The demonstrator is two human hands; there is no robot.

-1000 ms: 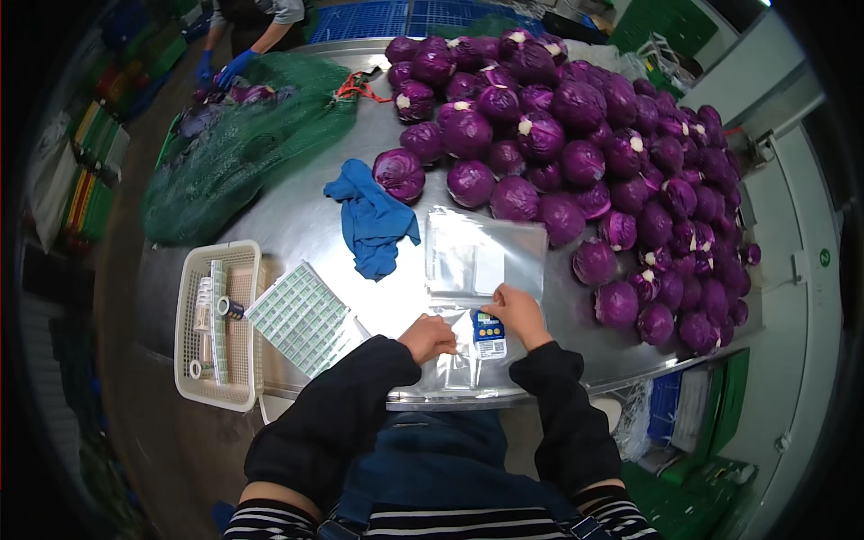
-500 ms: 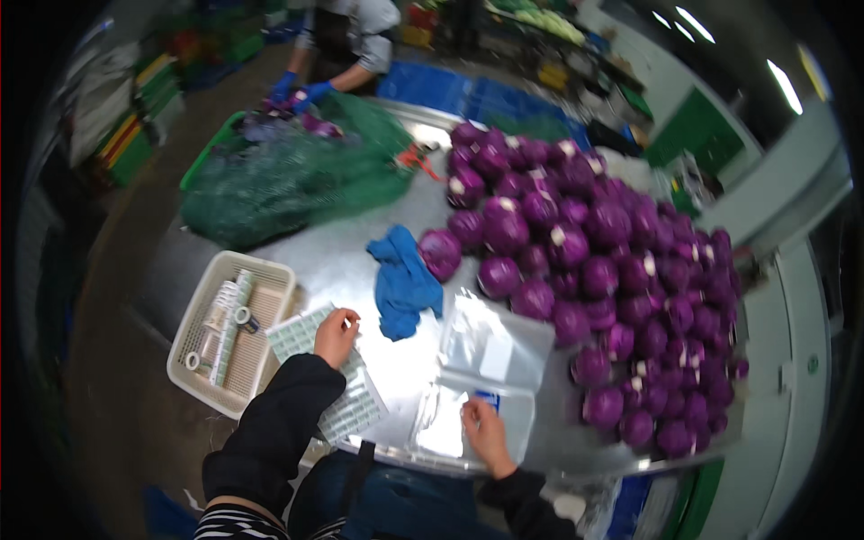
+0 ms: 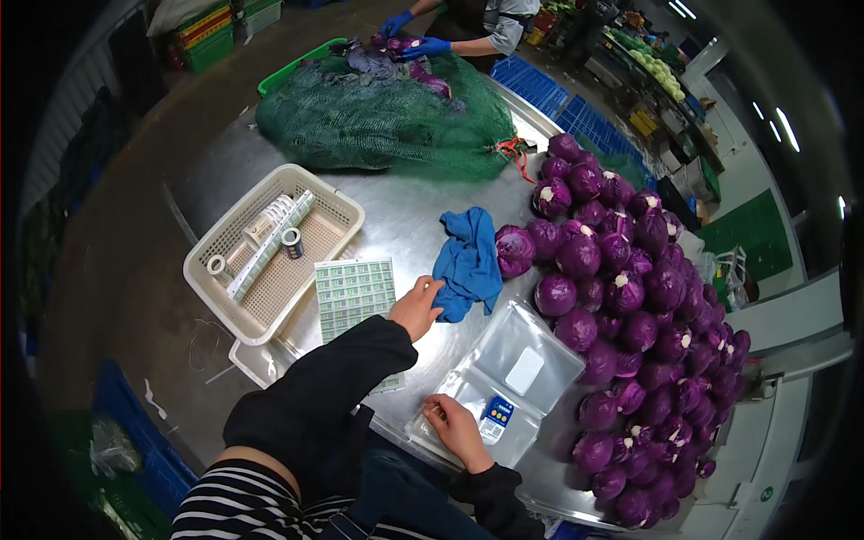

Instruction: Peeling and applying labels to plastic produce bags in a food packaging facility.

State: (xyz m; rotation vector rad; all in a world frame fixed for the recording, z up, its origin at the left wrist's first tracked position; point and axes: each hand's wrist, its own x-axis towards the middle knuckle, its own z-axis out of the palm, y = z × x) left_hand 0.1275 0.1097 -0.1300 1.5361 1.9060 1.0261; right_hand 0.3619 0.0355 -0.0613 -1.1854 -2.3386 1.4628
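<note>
My left hand point(image 3: 418, 309) reaches to the lower left corner of the blue cloth point(image 3: 467, 264), fingers pinched on it, right beside the sheet of small green labels point(image 3: 355, 295). My right hand point(image 3: 455, 431) has curled fingers on the left edge of the clear plastic bags point(image 3: 540, 340), near a blue-and-white label point(image 3: 498, 418) on the lower bag. A white label point(image 3: 525, 369) shows on the upper bag. A cream plastic basket point(image 3: 205, 252) at the left holds rolls of tape and labels point(image 3: 291, 242).
Purple cabbages point(image 3: 634, 330) are heaped along the right of the steel table point(image 3: 211, 171). A green mesh bag point(image 3: 360, 126) lies at the back, where a co-worker's blue-gloved hands point(image 3: 423, 48) handle purple cabbage. Blue crates point(image 3: 531, 85) are beyond, others point(image 3: 144, 423) at lower left.
My left hand has moved from the bags, across the label sheet, to the blue cloth. My right hand has shifted left on the bags. The view has turned.
</note>
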